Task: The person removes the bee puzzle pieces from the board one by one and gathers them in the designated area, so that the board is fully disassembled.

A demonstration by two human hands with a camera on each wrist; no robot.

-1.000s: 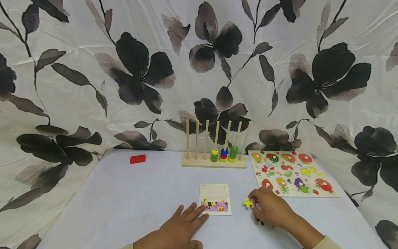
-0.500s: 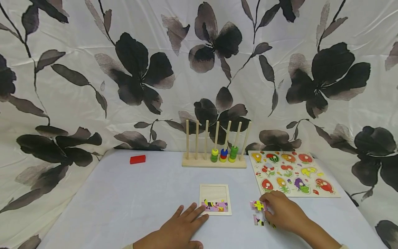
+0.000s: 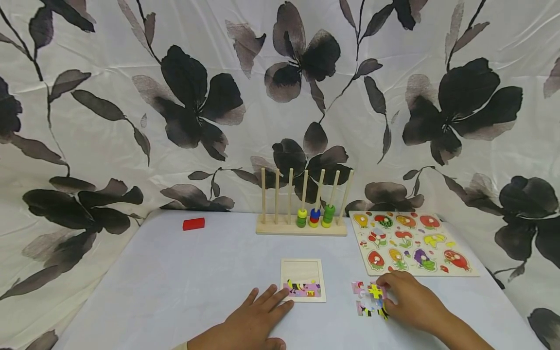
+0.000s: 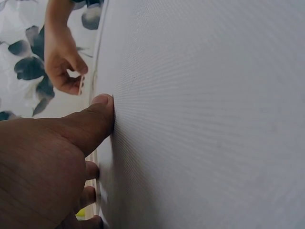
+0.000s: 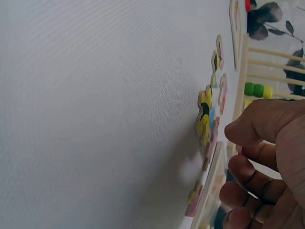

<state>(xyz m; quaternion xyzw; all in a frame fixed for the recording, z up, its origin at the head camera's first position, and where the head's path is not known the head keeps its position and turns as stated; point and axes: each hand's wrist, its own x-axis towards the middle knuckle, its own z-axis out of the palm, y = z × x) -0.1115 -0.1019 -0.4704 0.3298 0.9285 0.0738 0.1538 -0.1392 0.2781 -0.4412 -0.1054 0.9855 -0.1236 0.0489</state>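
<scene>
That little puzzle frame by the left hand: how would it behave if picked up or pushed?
The puzzle frame is probably stiff, since its edges look straight and wood-like. Tilted, it might spill its puzzle pieces, which fill only the near part. Pushed, it would likely slide rather than tip, lying flat on the table.

Backdrop cloth (image 3: 258, 124): off-white, printed with large black and grey-brown flowers, leaves, thin stems; lightly creased, filling rear and both flanks.
Counter (image 3: 218, 262): plain, pale bluish white on top; just beside backdrop cloth at far edge.
Light: soft, fairly even, shadows blurred.
</scene>
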